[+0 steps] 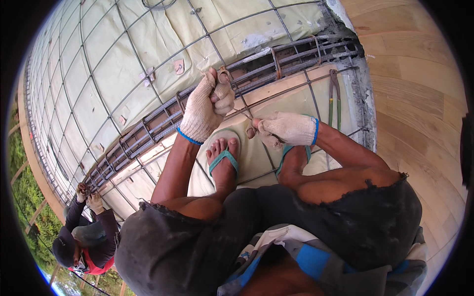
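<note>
My left hand [210, 104], in a white knitted glove with bare fingertips, is closed beside a long cage of steel reinforcing bars [276, 63]. What its curled fingers hold is hidden. Lower and to the right, my right hand [284, 129], gloved the same way, pinches what looks like a thin wire [243, 114] reaching toward the left hand. Both hands are above the bar grid, in front of my sandalled feet [224, 157]. Pincers with green handles [335, 101] lie across the bars to the right of my right hand.
A wide bar mesh [131, 44] covers pale sheeting, with a coil of wire [159, 4] at the top. Small tile-like pieces [178, 66] lie beneath the mesh. Wooden panels [414, 98] stretch along the right. At lower left a co-worker [89, 237] in gloves handles the cage's far end.
</note>
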A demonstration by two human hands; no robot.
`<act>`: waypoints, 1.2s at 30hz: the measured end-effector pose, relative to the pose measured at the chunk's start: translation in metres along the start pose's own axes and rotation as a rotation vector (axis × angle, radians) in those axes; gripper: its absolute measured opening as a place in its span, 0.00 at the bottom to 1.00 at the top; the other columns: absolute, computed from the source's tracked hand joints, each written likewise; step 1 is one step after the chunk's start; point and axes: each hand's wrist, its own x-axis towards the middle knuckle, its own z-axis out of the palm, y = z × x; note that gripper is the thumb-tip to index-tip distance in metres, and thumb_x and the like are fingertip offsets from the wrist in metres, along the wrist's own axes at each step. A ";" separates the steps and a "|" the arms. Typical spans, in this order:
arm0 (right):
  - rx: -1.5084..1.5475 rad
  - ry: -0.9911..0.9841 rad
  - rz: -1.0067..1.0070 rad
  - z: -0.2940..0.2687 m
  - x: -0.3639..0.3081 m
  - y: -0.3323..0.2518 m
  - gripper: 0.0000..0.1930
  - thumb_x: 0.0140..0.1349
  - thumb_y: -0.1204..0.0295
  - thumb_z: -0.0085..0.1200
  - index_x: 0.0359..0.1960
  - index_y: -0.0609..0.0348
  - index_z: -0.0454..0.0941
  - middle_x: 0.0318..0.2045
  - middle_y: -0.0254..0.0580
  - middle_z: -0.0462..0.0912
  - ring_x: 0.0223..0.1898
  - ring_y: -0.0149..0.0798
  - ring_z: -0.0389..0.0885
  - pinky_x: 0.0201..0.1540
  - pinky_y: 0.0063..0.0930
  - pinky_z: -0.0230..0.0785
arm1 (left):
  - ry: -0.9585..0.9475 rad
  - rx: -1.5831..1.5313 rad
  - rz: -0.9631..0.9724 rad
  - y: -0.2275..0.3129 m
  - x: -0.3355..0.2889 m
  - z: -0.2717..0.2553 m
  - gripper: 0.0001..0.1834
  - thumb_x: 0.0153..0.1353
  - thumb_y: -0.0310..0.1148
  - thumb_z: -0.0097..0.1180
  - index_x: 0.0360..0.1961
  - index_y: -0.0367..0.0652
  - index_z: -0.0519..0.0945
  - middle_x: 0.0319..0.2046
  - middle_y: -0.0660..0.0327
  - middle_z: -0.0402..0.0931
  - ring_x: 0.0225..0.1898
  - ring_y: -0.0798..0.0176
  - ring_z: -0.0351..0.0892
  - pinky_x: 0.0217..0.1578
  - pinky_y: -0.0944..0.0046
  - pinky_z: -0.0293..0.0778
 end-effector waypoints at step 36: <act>0.347 -0.064 -0.263 0.044 -0.021 -0.040 0.08 0.81 0.70 0.45 0.46 0.54 0.77 0.23 0.24 0.63 0.22 0.22 0.58 0.24 0.22 0.49 | -0.312 -0.005 -0.003 0.017 -0.029 0.028 0.24 0.81 0.52 0.46 0.44 0.43 0.84 0.16 0.72 0.64 0.18 0.71 0.56 0.19 0.67 0.55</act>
